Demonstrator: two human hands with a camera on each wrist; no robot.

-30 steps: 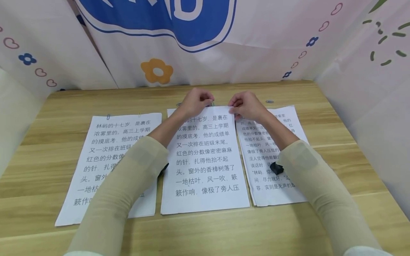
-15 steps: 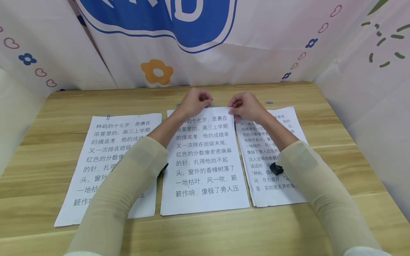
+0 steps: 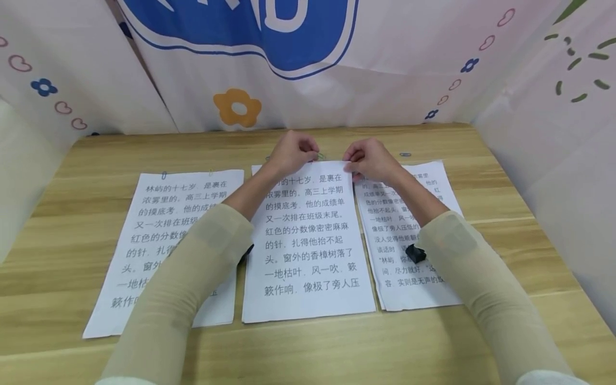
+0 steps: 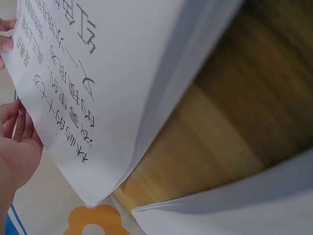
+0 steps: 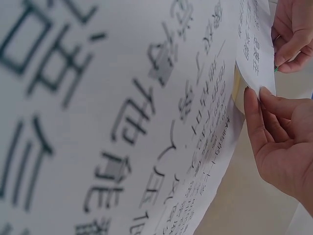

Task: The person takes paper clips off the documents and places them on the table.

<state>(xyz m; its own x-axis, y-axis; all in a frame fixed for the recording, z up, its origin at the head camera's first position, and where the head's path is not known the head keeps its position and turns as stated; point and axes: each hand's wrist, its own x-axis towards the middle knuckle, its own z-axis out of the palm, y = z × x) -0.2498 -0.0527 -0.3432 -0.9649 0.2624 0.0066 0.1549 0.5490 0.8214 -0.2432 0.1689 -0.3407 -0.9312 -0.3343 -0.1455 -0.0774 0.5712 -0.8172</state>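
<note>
Head view: the thumb and fingertips of the left hand (image 3: pixel 294 152) pinch a small green paper clip (image 3: pixel 321 156) at the top edge of the middle stack of paper (image 3: pixel 308 256); whether the clip grips the sheets cannot be told. The right hand (image 3: pixel 371 159) pinches that stack's upper right corner between thumb and forefinger, the other fingers curled in behind; the right wrist view shows the corner bending at this pinch.

The middle stack, printed with large Chinese characters, lies between two others. The right stack (image 3: pixel 397 240), in smaller print, is just beside it, partly under the right hand and forearm. The left stack (image 3: pixel 144 224) sits a narrow gap away, partly covered by the left sleeve (image 3: pixel 187 283), with a blue clip (image 3: pixel 164 175) and a pale yellowish clip (image 3: pixel 210 172) on its top edge.

Beyond the right stack, a loose blue-grey clip (image 3: pixel 406 154) lies on the wooden table (image 3: pixel 308 353). A white backdrop (image 3: pixel 385 96) rises behind, bearing an orange flower (image 3: pixel 223 101) and a blue emblem (image 3: pixel 313 51).
</note>
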